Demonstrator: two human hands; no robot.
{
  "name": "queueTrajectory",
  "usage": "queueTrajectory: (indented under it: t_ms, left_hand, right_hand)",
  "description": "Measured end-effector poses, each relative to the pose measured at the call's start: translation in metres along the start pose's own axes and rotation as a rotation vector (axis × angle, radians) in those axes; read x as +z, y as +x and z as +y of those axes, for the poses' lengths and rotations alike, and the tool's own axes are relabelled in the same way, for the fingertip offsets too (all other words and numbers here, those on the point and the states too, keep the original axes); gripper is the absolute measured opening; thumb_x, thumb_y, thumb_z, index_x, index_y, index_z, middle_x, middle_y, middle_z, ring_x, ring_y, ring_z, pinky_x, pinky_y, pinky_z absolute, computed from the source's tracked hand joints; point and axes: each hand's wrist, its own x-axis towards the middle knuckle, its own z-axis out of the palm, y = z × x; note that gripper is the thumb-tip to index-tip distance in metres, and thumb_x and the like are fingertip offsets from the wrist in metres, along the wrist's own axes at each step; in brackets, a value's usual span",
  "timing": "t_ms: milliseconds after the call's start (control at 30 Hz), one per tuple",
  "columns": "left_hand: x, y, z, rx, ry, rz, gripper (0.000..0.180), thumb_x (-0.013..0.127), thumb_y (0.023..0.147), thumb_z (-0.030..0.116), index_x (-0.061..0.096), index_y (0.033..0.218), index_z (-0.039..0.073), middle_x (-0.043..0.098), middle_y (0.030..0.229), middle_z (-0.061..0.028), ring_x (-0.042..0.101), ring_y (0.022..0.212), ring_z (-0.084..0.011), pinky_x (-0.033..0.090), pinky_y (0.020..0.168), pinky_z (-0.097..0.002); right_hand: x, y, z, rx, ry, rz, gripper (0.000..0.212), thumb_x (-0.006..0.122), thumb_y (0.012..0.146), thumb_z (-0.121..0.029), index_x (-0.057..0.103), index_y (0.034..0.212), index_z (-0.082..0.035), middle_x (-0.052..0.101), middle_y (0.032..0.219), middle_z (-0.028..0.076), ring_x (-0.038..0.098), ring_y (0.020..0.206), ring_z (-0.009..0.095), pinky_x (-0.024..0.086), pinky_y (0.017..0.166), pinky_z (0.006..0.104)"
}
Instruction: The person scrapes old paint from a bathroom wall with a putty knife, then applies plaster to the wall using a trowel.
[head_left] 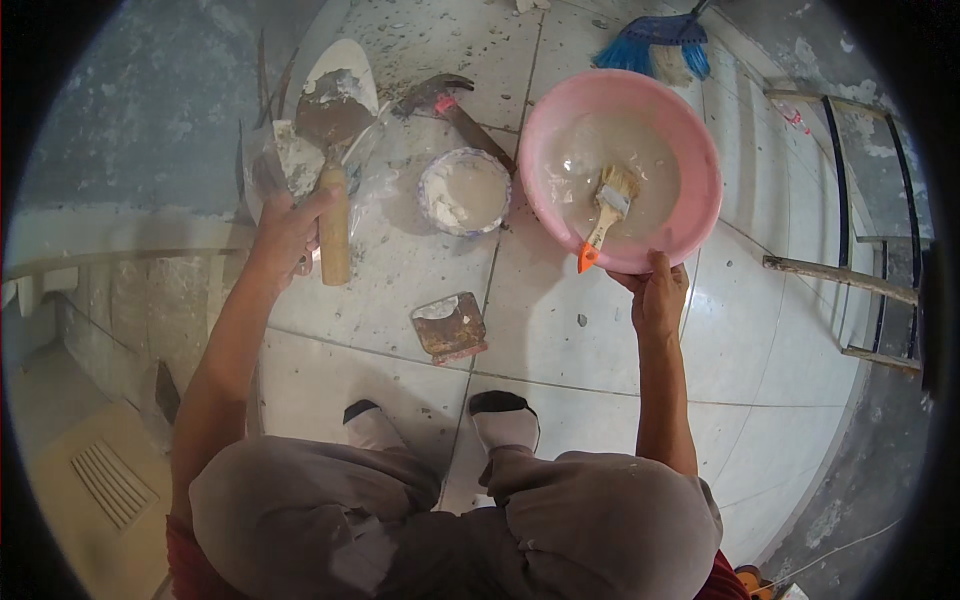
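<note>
Pale floor tiles point(770, 340), strewn with small chips point(582, 320), bear a claw hammer point(474, 132) lying aslant, its neck marked pink. Upper right: a blue broom point(650, 35). Far right: a frame point(850, 277) with black rails and wooden crossbars. Left: a mottled grey surface point(140, 120). Lower left: a beige slotted panel point(110, 485).

Pink basin point(702, 165), cloudy liquid point(645, 150), paintbrush point(612, 203) inside (orange tip point(588, 257)), trowel point(334, 187) at left, apparently smeared
</note>
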Motion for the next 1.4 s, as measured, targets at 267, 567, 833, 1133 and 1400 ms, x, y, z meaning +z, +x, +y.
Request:
queueTrajectory:
  t_ms: [267, 567, 833, 1133, 1400]
  left_hand:
    - [-0.009, 0.002, -0.002, -0.049, -0.019, 0.02, 0.033, 0.073, 0.083, 0.039, 0.058, 0.076, 0.012, 0.045, 0.055, 0.0063, 0.04, 0.044, -0.0039, 0.032, 0.043, -0.0217]
    - [0.001, -0.004, 0.008, -0.03, -0.036, 0.01, 0.034, 0.074, 0.082, 0.04, 0.056, 0.076, 0.012, 0.045, 0.055, 0.0056, 0.039, 0.045, -0.0037, 0.032, 0.042, -0.0217]
    - [-0.001, -0.002, 0.006, -0.067, 0.009, 0.01, 0.042, 0.073, 0.079, 0.04, 0.048, 0.085, 0.007, 0.046, 0.065, -0.0003, 0.041, 0.047, -0.0073, 0.023, 0.033, -0.0261]
    - [0.001, -0.004, 0.007, -0.064, 0.001, 0.024, 0.041, 0.074, 0.079, 0.038, 0.049, 0.084, 0.005, 0.047, 0.066, -0.0005, 0.041, 0.048, -0.0071, 0.025, 0.033, -0.0267]
    - [0.005, -0.007, 0.01, -0.015, -0.006, 0.003, 0.038, 0.074, 0.079, 0.038, 0.055, 0.079, 0.004, 0.048, 0.062, 0.0001, 0.041, 0.047, -0.0066, 0.026, 0.034, -0.0265]
  right_hand:
    - [0.024, 0.004, -0.001, -0.019, -0.068, -0.03, 0.037, 0.04, 0.097, -0.013, 0.04, 0.122, 0.014, 0.06, 0.109, 0.027, 0.07, 0.086, 0.035, 0.064, 0.078, 0.043]
    - [0.032, 0.0, -0.011, -0.094, -0.161, -0.052, 0.033, 0.041, 0.099, -0.015, 0.042, 0.12, 0.01, 0.061, 0.109, 0.025, 0.07, 0.085, 0.033, 0.064, 0.073, 0.0397]
    - [0.041, -0.002, -0.012, -0.119, -0.185, -0.073, 0.033, 0.039, 0.099, -0.014, 0.04, 0.121, 0.011, 0.061, 0.108, 0.025, 0.071, 0.085, 0.032, 0.064, 0.075, 0.0398]
    - [0.049, -0.005, -0.01, -0.128, -0.186, -0.058, 0.03, 0.043, 0.095, -0.01, 0.045, 0.116, 0.013, 0.059, 0.108, 0.024, 0.069, 0.085, 0.031, 0.065, 0.072, 0.0406]
    - [0.044, -0.008, -0.011, -0.141, -0.21, -0.078, 0.035, 0.042, 0.099, -0.017, 0.042, 0.12, 0.011, 0.06, 0.11, 0.025, 0.07, 0.086, 0.032, 0.064, 0.074, 0.0408]
